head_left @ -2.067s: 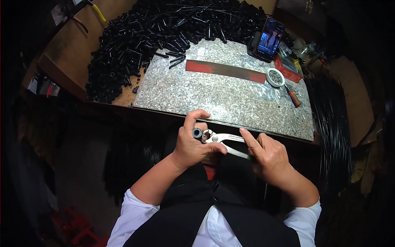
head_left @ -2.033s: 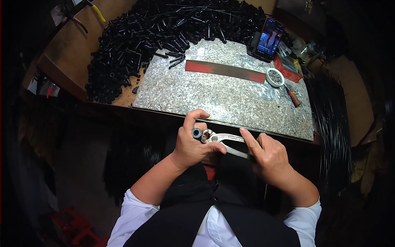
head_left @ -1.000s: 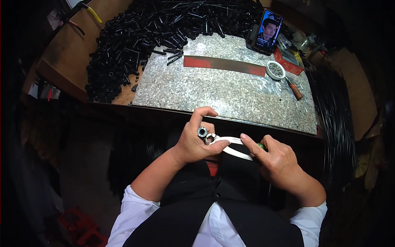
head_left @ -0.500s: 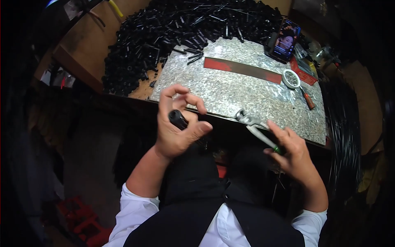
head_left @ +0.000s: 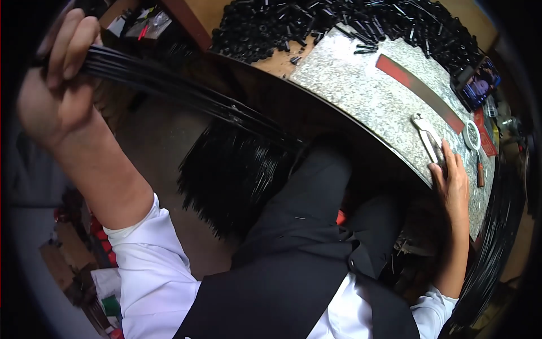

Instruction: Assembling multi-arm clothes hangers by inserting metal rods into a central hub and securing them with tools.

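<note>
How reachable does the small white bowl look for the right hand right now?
Probably within reach, yes: the right hand is near the small white bowl, with nothing visible blocking the gap. Its fingers are at the handles of the pliers, though, so it may need to leave those first.

Left of the granite slab (head_left: 344,85), the left hand (head_left: 56,96) grips a bundle of black rods (head_left: 169,88); at the slab's right side, the right hand (head_left: 453,181) touches end-cutting pliers (head_left: 422,124)
</note>
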`<state>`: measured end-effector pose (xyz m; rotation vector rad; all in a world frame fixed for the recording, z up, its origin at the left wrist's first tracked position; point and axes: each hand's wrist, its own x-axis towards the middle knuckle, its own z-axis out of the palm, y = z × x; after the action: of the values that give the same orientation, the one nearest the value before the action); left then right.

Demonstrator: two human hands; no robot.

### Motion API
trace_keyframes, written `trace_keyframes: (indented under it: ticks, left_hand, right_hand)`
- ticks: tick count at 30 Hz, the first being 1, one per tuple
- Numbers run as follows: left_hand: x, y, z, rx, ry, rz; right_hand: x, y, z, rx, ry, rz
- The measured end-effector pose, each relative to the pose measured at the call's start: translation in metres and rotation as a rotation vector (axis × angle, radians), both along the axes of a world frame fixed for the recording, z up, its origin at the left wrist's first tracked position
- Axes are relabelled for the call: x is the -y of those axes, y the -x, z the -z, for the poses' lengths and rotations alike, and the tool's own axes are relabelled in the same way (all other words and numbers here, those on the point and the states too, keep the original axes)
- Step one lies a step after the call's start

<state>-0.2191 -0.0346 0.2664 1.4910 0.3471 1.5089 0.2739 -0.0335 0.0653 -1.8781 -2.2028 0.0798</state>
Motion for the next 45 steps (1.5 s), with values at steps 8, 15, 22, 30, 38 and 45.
trace_keyframes:
  ticks: [8,15,22,30,38,45]
  left_hand:
    - [-0.012,-0.006,0.083,-0.361,0.186,-0.429]
    - [-0.029,0.019,0.189,-0.622,0.583,-0.564]
    - [-0.066,0.077,0.280,-0.918,0.946,-0.490]
    - [-0.106,0.126,0.323,-1.428,0.736,-0.481]
    - [-0.073,0.214,0.379,-1.897,1.014,-0.456]
    - [0.004,0.219,0.383,-1.763,1.202,-0.302]
  right_hand:
    - [-0.002,-0.012,0.029,0.145,-0.220,-0.081]
    - [-0.002,-0.015,0.039,0.089,-0.198,-0.055]
    - [-0.006,-0.013,0.043,0.106,-0.238,-0.064]
    - [-0.006,-0.020,0.045,0.132,-0.226,-0.052]
    - [-0.006,-0.019,0.048,0.130,-0.227,-0.072]
    - [-0.003,-0.018,0.044,0.112,-0.221,-0.068]
